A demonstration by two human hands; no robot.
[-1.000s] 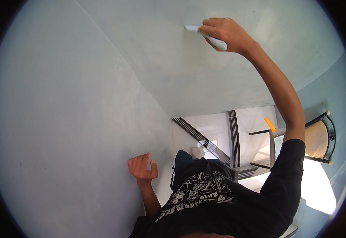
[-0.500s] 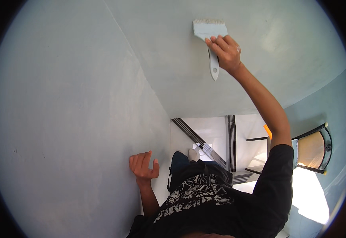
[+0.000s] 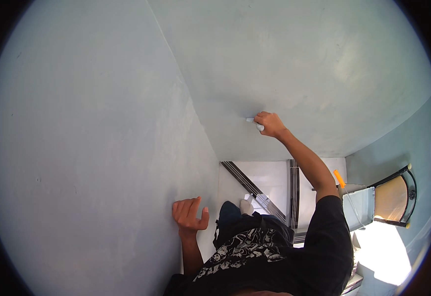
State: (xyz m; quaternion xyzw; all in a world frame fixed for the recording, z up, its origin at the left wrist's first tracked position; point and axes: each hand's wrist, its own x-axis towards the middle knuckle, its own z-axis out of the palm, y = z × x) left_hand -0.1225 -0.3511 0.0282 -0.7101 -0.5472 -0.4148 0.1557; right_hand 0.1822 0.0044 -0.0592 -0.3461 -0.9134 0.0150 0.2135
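My right hand (image 3: 271, 124) is closed around a wide white paintbrush (image 3: 260, 127) in front of the pale blue-grey wall (image 3: 319, 64). The brush is seen nearly end-on, its handle end toward me and its head mostly hidden by the fingers. Whether the bristles touch the wall I cannot tell. Lower down, my left hand (image 3: 190, 215) is beside the left wall (image 3: 92, 148), with nothing in it. Its fingers are loosely bent and the thumb stands apart from them.
On the right, a chair (image 3: 392, 199) with a tan back and black frame stands by a paint tray (image 3: 359, 202). A roller with an orange handle (image 3: 340, 178) lies across the tray. The white floor (image 3: 262, 172) has dark striped bands, and the two walls meet at a corner.
My right hand has come down along the wall with the paintbrush, which has turned from broadside to nearly end-on. My left hand has shifted slightly right and down in view. More of the tray and roller shows.
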